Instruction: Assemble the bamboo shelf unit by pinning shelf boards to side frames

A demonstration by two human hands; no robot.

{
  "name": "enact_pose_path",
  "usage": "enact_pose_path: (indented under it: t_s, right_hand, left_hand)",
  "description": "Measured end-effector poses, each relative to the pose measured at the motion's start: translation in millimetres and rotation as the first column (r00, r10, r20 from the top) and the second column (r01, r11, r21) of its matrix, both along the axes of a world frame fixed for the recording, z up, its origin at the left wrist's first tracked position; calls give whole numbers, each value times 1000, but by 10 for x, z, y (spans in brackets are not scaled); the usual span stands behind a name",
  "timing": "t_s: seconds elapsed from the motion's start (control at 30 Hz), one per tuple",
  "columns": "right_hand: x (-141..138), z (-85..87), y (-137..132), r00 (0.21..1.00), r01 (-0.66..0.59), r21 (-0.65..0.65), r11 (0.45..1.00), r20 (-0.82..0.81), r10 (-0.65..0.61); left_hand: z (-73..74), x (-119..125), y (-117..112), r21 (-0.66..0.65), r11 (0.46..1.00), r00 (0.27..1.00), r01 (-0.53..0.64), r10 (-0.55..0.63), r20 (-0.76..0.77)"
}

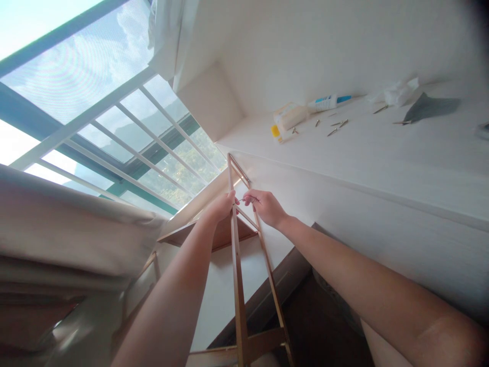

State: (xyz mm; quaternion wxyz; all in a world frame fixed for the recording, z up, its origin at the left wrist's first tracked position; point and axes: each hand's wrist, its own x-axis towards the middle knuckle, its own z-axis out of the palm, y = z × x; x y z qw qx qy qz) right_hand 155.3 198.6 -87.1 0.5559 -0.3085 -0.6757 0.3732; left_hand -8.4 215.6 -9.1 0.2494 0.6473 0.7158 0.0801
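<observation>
One wooden frame | left hand: fingers gripping its rail | right hand: fingers pinching thin piece (blurred)

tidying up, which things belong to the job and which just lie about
In the job:
- wooden frame, in the left hand
- thin metal piece, in the right hand
- probably the screws

Seemingly lying about:
- tube
- bottle
- crumpled white wad
- grey sheet

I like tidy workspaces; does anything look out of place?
Mildly untidy: loose, screw-like metal pieces lie scattered on the white ledge near a blue-tipped tube, and a crumpled white wad sits beside a gray scrap.
</observation>
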Motion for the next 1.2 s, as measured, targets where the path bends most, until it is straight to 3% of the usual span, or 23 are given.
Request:
enact_pose_path:
  t_s: [0.47,0.8,1.2]
  right_hand:
    - [4,-51,21,999,23,8,1000,44,-24]
    - [4,-86,52,998,11,6,1000,55,-11]
    - [31,-87,89,994,17,122,992,103,-30]
  left_hand:
    - [-15,-10,10,4,1000,1000,-6,6,-3]
    - [66,77,-58,-28,1000,1000,-5,5,-2]
    - [54,67,-47,-16,1000,1000,-1,1,-27]
